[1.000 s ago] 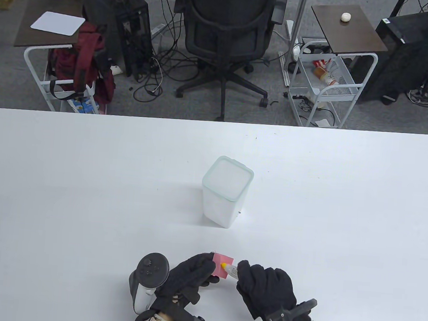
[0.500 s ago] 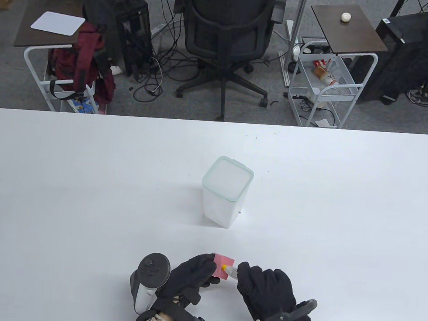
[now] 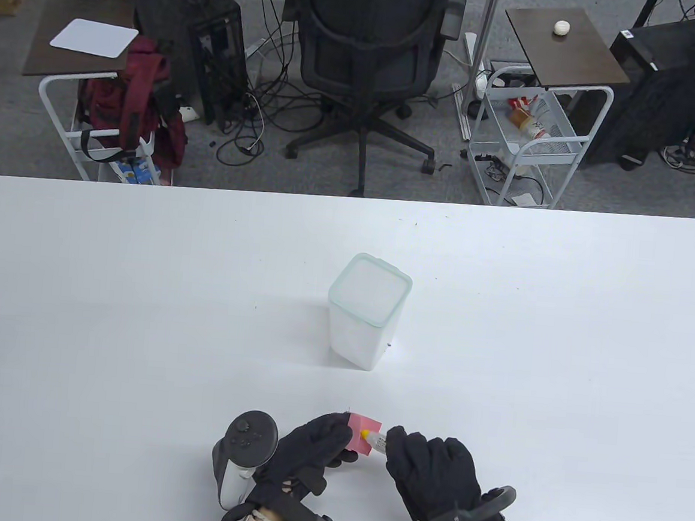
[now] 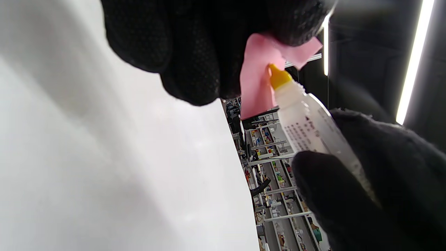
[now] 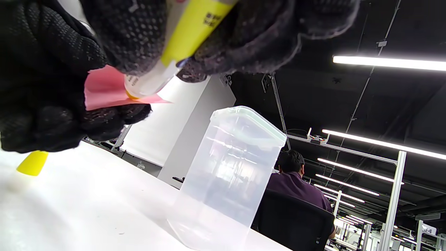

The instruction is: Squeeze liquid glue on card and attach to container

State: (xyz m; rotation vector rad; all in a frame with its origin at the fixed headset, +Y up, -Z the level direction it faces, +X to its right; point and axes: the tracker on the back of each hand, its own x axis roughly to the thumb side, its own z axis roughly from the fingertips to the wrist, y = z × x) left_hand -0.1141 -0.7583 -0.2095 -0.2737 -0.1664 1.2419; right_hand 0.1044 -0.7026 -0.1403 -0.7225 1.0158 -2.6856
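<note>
Left hand (image 3: 309, 447) pinches the pink card (image 3: 363, 430), right hand (image 3: 433, 469) grips the glue bottle (image 3: 374, 440), nozzle on the card, while the container (image 3: 364, 316) stands upright straight ahead, well apart on the tabletop (image 3: 139, 316).

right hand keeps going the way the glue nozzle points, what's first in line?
The pink card: the glue bottle tip in the right hand sits at its face, with the left hand right behind. Contact can't be confirmed.

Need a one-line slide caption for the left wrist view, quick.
Left hand holds pink card while right hand presses glue bottle nozzle to it.
</note>
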